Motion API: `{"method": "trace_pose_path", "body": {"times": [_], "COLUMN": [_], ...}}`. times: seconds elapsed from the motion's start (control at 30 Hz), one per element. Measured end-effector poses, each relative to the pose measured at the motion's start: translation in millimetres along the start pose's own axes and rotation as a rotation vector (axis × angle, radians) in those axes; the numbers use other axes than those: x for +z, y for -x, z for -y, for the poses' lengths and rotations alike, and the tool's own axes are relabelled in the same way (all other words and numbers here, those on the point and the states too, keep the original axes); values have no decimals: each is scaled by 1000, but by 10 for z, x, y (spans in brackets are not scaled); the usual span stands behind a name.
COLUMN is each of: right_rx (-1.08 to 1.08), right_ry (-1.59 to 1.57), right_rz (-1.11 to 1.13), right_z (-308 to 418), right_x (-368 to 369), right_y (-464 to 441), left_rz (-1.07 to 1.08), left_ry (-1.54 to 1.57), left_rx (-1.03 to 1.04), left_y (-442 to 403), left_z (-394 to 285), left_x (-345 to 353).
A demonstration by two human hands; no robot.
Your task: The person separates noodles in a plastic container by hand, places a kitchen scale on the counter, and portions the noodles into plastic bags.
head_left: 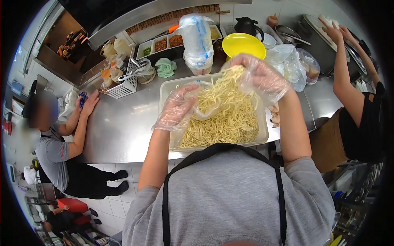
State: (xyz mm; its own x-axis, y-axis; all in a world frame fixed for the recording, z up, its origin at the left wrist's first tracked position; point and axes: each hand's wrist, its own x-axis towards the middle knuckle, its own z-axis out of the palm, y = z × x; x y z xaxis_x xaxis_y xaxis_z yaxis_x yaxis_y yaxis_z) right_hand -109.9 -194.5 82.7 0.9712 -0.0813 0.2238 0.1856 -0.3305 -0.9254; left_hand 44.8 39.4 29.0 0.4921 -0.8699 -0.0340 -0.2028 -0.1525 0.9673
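Both my hands wear clear plastic gloves. My right hand (pixel 260 78) is closed round a clump of yellow noodles, lifted above the far right part of a white tray (pixel 264 130). Strands hang from it toward the loose noodles (pixel 223 129) that fill the tray. Over the tray's left side, my left hand (pixel 177 107) is curled beside a clear plastic bag (pixel 204 113) with some noodles at it; its fingertips touch the bag's edge. How firmly the left fingers hold the bag is hard to make out.
Behind the tray stand a plastic-wrapped stack (pixel 197 45), a yellow bowl (pixel 244 46) and topping containers (pixel 161 44). A green cloth (pixel 166 67) and white basket (pixel 125 84) are at the left. A co-worker (pixel 55 143) stands left, another (pixel 355 119) right.
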Motion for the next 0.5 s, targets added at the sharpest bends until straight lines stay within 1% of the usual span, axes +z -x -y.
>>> {"method": "trace_pose_path", "body": {"times": [0.03, 0.07, 0.1, 0.13, 0.17, 0.2, 0.23, 0.27, 0.3, 0.33, 0.43, 0.47, 0.5], "right_rx": [-44, -88, -90, -95, -101, -224, -225, -206, -187, -188, -151, -110, -148], "right_ry": [-181, -362, -360, -311, -262, -526, -526, -573, -619, -619, -846, -847, -782], "right_rz": [18, 36, 36, -25, -83, -17, -15, -100, -186, -186, -297, -277, -286], "right_z": [113, 201, 261, 311, 339, 345, 410, 527, 601, 623, 672, 649, 431], "right_x": [0, 4, 23, 45, 55, 51, 76, 114, 169, 243, 545, 658, 798], "right_y": [-35, -80, -133, -192, -247, -284, -314, -359, -408, -455, -551, -556, -585], "left_rz": [-51, -51, -50, -50, -54, -21, 13, 12, 19, 26, -30, -31, -69], "left_ry": [13, 12, -44, -101, -102, 42, 186, 186, 313, 440, 516, 516, 516], "left_rx": [44, 47, 114, 181, 183, 129, 73, 72, 40, 9, 20, 21, -31], "left_y": [-13, -32, -51, -56, -49, -25, 4, 32, 63, 83, 131, 114, 84], "left_z": [21, 33, 46, 23, -12, -59, -120, -170, -216, -235, -171, -131, -80], "left_x": [37, 49, 58, 67, 69, 70, 72, 60, 37, 14, -48, -61, -75]}}
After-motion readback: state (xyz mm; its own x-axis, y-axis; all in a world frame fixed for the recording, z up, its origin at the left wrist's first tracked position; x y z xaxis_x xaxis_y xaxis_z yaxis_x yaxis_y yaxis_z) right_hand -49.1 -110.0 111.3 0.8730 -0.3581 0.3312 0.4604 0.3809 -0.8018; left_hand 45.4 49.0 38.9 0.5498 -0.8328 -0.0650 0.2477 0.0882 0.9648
